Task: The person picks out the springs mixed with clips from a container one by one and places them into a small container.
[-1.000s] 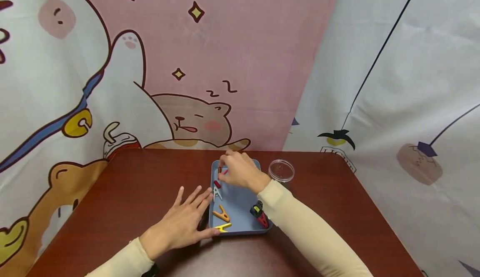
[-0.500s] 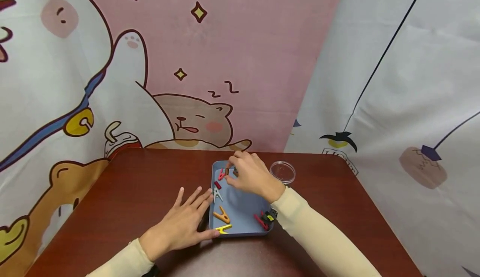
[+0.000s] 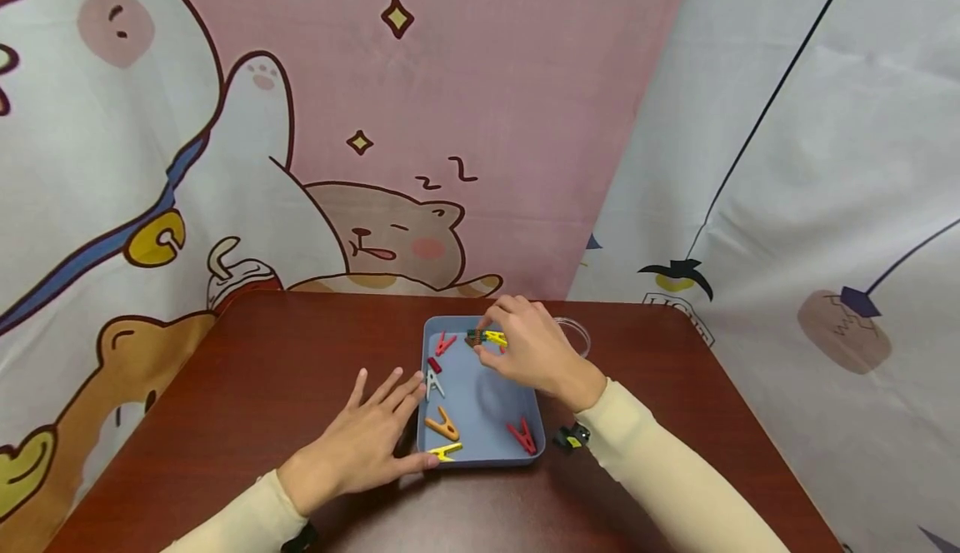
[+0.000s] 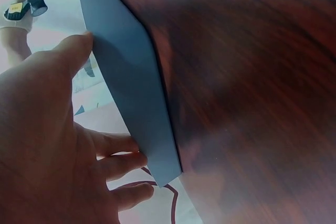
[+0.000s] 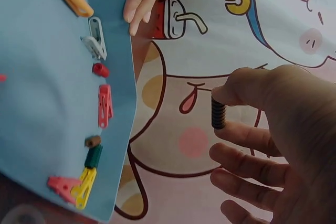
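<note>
My right hand is above the far end of the blue tray, pinching a small dark ribbed cylinder, spring-like, between thumb and index finger. My left hand lies along the tray's left side, fingers spread and straight, fingertips at the rim. Down that side of the tray lie a red clothespin, a short dark-red cylinder, a white clothespin, an orange clip and a yellow clothespin. At the far end lie a brown cylinder, a green cylinder and another yellow clothespin.
Another red clothespin lies in the tray's near right corner, and a red one at its far end. A clear round dish stands behind my right hand on the brown table. A cartoon-print cloth hangs beyond.
My right hand has moved right along the tray's far end, carrying the ribbed cylinder and uncovering the red clothespin at the far left. The left hand has stayed in place.
</note>
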`<state>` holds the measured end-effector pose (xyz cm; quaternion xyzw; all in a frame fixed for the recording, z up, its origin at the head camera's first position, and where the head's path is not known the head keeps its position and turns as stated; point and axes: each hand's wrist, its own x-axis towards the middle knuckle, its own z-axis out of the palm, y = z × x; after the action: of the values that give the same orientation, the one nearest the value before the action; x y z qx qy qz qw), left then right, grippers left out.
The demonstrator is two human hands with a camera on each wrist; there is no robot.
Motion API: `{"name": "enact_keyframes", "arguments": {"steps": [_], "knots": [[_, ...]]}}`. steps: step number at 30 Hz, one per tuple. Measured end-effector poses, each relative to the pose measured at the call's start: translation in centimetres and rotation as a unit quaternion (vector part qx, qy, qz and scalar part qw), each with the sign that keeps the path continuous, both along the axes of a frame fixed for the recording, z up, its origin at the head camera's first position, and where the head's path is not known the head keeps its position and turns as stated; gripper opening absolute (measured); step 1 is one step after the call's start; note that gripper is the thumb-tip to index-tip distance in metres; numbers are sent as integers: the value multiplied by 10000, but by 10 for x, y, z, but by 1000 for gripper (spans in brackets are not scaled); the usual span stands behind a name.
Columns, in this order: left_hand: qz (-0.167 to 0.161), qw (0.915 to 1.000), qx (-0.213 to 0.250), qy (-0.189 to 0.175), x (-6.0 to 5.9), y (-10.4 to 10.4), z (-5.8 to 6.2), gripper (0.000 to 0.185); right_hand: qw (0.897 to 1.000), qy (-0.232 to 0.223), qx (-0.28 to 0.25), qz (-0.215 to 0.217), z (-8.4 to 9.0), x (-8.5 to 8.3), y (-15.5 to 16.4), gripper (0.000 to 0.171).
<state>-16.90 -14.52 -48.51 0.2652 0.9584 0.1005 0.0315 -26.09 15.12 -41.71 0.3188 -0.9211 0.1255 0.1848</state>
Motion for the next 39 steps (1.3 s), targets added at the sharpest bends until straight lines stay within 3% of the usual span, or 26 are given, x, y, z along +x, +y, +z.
{"name": "enact_keyframes", "arguments": {"steps": [12, 23, 39], "knots": [[-23, 10000, 54, 35, 0, -1, -1, 108, 9991, 11, -378, -184, 2, 9, 40, 25], [13, 10000, 6, -6, 2, -1, 0, 109, 9946, -395, -844, -460, 1, 9, 74, 21], [-20, 10000, 4, -18, 0, 0, 2, 109, 9898, -666, -1042, -709, -8, 3, 104, 29]]}}
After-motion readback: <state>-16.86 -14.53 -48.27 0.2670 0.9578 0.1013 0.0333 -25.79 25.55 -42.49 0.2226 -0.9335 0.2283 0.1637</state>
